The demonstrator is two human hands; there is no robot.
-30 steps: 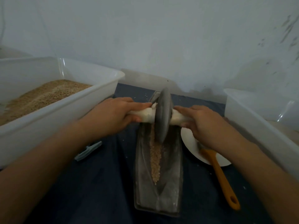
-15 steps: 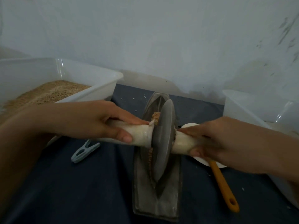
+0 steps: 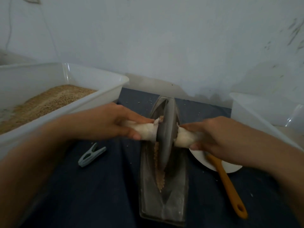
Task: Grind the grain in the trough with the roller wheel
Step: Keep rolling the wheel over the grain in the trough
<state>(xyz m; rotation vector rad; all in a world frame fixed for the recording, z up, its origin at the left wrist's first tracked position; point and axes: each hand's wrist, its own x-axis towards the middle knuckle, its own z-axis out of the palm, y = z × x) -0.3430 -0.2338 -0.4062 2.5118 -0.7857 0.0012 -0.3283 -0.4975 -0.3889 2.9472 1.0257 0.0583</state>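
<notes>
While gripped by both hands (image 3: 164, 130), roller wheel (image 3: 165, 137) upright in grain-lined trough (image 3: 177, 191).

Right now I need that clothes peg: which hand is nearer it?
Left. The left hand grips the handle just above the clothes peg; the right hand is across the trough.

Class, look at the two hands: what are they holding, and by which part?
Both hold the roller wheel by its white-wrapped axle: the left hand grips the left end, the right hand the right end. The disc itself stands in the trough.
</notes>
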